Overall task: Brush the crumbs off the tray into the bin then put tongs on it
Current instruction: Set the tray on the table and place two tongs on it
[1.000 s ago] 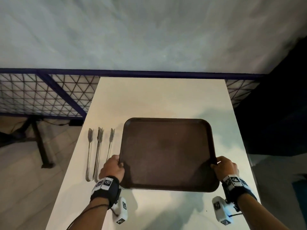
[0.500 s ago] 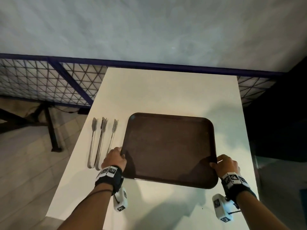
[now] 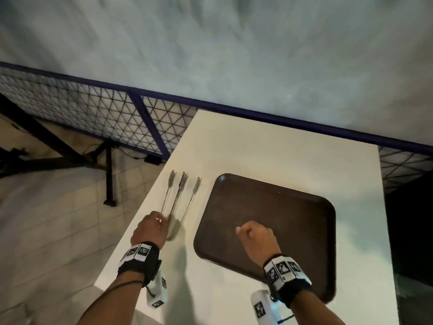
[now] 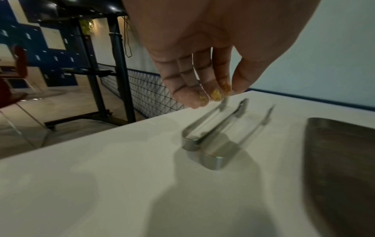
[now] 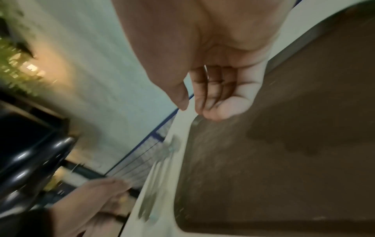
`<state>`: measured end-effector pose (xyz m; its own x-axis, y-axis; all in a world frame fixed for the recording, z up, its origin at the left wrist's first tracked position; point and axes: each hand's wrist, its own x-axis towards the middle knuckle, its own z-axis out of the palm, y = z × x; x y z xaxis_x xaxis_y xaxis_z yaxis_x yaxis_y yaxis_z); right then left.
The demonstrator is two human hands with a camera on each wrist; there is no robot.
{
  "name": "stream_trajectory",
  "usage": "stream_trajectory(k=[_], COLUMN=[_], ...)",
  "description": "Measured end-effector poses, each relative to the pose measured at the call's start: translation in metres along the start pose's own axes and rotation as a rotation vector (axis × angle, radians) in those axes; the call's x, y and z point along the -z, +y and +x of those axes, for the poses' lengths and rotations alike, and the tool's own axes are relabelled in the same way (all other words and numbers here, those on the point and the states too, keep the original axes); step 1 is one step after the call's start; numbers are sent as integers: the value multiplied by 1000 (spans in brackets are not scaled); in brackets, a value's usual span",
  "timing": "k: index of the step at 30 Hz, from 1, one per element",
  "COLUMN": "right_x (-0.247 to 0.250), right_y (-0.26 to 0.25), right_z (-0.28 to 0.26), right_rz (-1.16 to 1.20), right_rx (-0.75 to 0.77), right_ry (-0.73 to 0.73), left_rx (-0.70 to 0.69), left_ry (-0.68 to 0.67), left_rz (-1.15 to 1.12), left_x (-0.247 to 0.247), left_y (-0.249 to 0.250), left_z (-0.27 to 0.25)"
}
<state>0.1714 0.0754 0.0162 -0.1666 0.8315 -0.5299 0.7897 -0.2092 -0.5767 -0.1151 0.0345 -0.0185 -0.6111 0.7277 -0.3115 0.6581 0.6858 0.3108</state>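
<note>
A dark brown tray (image 3: 281,219) lies flat on the white table (image 3: 281,148). Left of it, two pairs of metal tongs (image 3: 179,198) lie side by side, hinge ends toward me. My left hand (image 3: 152,227) hovers just above those hinge ends. In the left wrist view its fingers (image 4: 202,89) point down over the tongs (image 4: 211,133) without touching them. My right hand (image 3: 254,233) hangs over the tray's near left part, loosely curled and holding nothing. The right wrist view shows it (image 5: 202,109) above the tray's bare surface (image 5: 284,160).
The table's left edge runs just beside my left hand. A blue-framed wire mesh fence (image 3: 93,113) stands behind and to the left, with a black stand leg (image 3: 109,179) on the tiled floor. A pale wall (image 3: 234,55) rises beyond the table.
Both hands have let go of the tray's side edges. The left hand moved left over the tongs, the right hand moved in over the tray. The head view has swung left.
</note>
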Motion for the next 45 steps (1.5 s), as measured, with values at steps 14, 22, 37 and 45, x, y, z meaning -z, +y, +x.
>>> stream_trajectory(k=[14, 22, 37, 45], right_x=[-117, -153, -133, -56], right_y=[-122, -143, -140, -88], right_z=[88, 122, 121, 79], right_rz=[-199, -22, 34, 57], right_rx=[-83, -241, -253, -176], right_ry=[-208, -96, -91, -22], left_rx=[-52, -60, -311, -406], left_ry=[-194, -216, -89, -80], left_rz=[74, -19, 51, -23], left_x=[-5, -18, -16, -15], left_y=[-33, -30, -34, 11], left_z=[72, 86, 77, 23])
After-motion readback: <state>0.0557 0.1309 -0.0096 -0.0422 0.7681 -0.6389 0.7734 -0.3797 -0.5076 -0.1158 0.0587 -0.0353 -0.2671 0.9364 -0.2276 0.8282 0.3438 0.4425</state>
